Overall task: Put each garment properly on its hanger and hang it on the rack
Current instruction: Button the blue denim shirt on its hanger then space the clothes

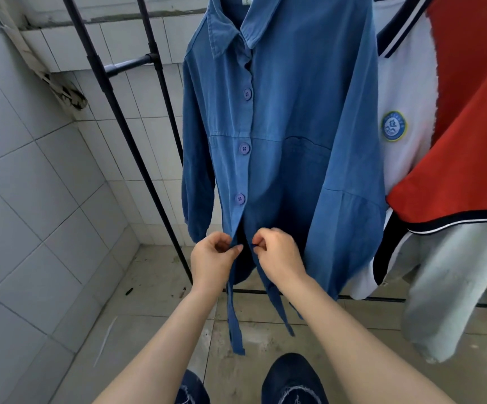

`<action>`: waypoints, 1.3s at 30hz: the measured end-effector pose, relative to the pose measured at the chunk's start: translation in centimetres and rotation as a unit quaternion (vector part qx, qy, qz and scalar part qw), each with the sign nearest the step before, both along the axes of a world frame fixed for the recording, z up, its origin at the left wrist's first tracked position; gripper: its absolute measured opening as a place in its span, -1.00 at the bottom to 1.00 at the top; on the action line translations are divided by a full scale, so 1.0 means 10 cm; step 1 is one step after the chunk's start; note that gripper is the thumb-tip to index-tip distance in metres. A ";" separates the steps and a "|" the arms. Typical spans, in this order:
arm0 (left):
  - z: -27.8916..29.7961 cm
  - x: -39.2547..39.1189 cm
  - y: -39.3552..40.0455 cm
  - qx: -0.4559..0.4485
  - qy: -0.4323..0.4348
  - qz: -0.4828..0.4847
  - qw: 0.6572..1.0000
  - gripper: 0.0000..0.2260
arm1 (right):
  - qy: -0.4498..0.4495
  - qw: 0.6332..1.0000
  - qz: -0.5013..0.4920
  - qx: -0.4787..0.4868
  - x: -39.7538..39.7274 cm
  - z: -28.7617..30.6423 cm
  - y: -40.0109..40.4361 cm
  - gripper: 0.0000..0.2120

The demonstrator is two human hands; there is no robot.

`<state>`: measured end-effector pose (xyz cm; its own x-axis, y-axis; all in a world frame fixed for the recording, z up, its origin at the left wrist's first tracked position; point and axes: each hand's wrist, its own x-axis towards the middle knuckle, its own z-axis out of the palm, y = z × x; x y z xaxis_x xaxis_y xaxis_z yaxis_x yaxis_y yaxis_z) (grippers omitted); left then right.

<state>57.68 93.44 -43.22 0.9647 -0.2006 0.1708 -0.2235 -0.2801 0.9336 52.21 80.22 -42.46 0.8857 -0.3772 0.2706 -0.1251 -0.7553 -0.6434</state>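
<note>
Blue button-front cotton shirt (288, 135) hangs at 12 o'clock on black metal rack (125, 135); left hand (211, 258) and right hand (277, 253) each grip-pinch a placket edge below the third button, so buttoning seems underway; next, align button to hole.

Cloth, metal and tile surfaces

The blue shirt (288, 135) is showing soft matt woven cloth with glossy plastic buttons (244, 148); the rack (125, 132) is looking like matt black metal, the wall tiles (32, 182) smooth.

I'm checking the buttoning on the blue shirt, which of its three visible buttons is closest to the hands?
The lowest button, just above where the left hand and right hand pinch the blue shirt edges. The other two sit higher up the placket.
</note>
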 end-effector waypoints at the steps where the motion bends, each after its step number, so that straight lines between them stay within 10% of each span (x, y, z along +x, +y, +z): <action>1: -0.01 -0.02 -0.01 0.003 -0.004 -0.005 1.000 -0.88 | -0.004 0.999 0.009 0.051 0.00 0.00 0.02 -0.89; 6: -0.05 -0.05 -0.02 0.005 0.009 -0.037 0.999 -0.95 | -0.027 0.980 0.001 0.197 -0.01 0.00 0.06 -0.90; 24: 0.11 -0.12 0.03 -0.059 0.100 -0.128 0.985 -0.86 | -0.041 0.971 -0.010 0.237 -0.10 0.04 -0.04 -0.92; 39: 0.18 -0.21 -0.11 0.104 -0.078 -0.074 0.989 -0.92 | -0.041 0.974 -0.020 0.224 -0.17 0.12 0.05 -0.85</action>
